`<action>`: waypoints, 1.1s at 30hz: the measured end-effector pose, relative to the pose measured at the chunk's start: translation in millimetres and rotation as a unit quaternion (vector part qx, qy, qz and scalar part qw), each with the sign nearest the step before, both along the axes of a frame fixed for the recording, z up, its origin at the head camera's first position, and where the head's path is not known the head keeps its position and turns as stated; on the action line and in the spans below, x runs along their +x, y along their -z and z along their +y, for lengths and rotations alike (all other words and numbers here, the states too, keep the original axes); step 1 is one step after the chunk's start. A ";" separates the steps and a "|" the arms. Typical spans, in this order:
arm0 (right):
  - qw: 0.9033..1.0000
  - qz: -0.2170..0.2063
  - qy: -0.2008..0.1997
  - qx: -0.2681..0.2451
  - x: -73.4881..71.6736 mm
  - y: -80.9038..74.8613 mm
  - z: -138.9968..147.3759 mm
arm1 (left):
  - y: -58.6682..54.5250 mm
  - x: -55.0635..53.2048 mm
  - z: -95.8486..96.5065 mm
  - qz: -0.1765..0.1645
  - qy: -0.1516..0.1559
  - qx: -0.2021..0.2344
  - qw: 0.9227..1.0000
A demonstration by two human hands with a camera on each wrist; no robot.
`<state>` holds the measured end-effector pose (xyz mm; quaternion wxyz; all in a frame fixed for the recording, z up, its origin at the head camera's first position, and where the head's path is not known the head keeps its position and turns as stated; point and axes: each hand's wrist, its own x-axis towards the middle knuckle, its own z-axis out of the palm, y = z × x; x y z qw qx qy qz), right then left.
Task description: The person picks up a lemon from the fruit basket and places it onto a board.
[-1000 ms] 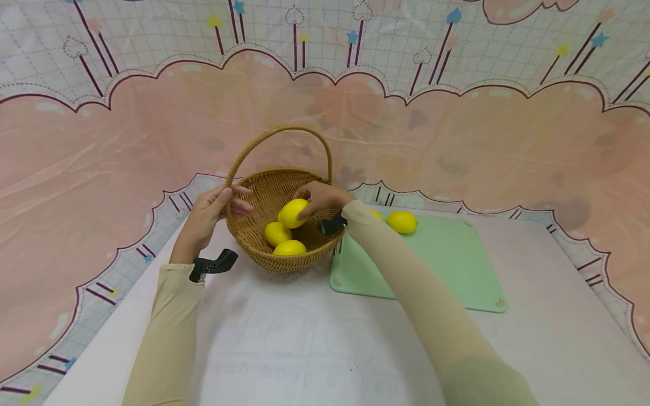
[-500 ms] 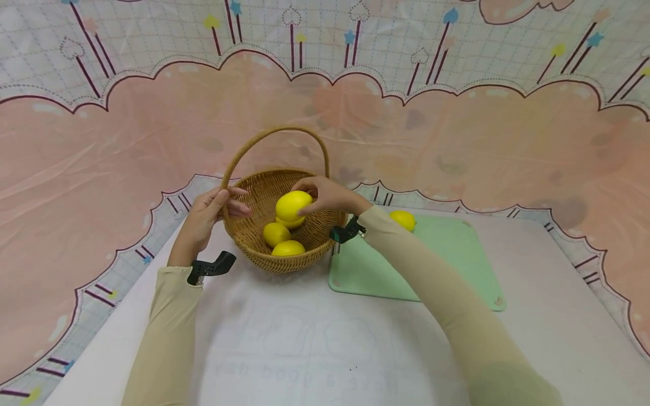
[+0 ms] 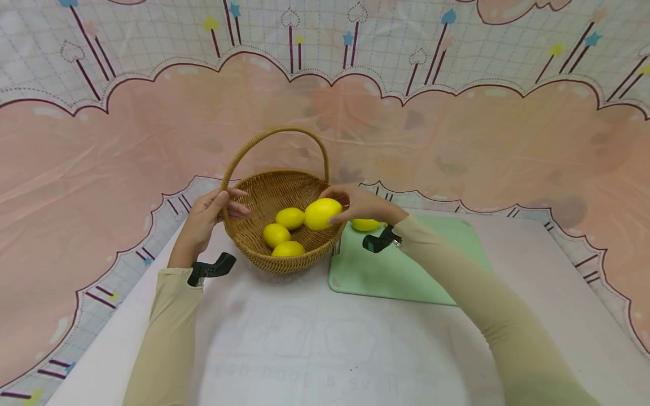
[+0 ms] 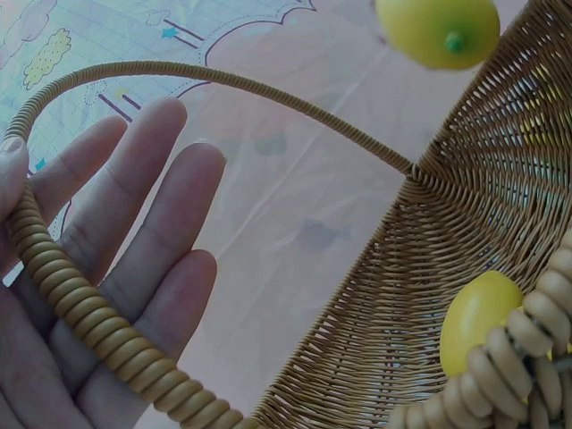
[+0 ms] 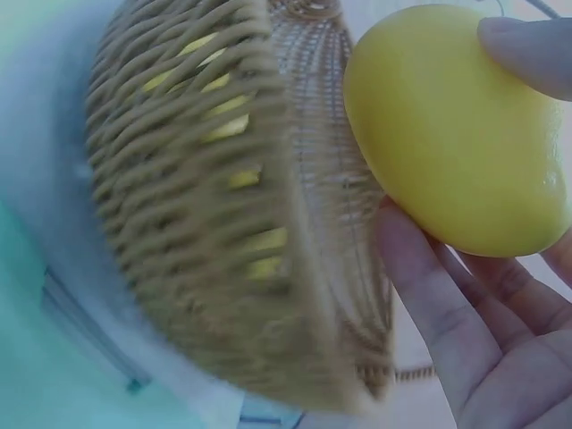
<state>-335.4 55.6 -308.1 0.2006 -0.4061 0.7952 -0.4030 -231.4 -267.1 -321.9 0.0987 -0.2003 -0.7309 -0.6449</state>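
Observation:
My right hand (image 3: 355,204) pinches a yellow lemon (image 3: 323,213) between thumb and fingertips, over the right side of the wicker basket (image 3: 284,264). In the right wrist view that lemon (image 5: 451,134) appears large beside the woven wall. My left hand (image 3: 205,217) holds the basket handle (image 4: 116,349) at its left foot, the thumb over it and the fingers extended behind. Several lemons lie in the basket, one of them a lemon (image 3: 290,218) near its middle.
A light green cutting board (image 3: 406,276) lies right of the basket on the white table (image 3: 315,338). Another lemon (image 3: 365,224) rests on the board, partly hidden by my right hand. A patterned cloth (image 3: 457,146) hangs behind.
My right hand lifts the lemon from among those in the basket, then carries it right toward the basket's right rim. The left hand stays at the handle.

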 end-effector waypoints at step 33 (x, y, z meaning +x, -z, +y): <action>0.985 -0.036 0.163 -0.030 9.3 31.6 181.1 | 0.1 0.8 0.6 -0.003 -0.004 -0.008 1.000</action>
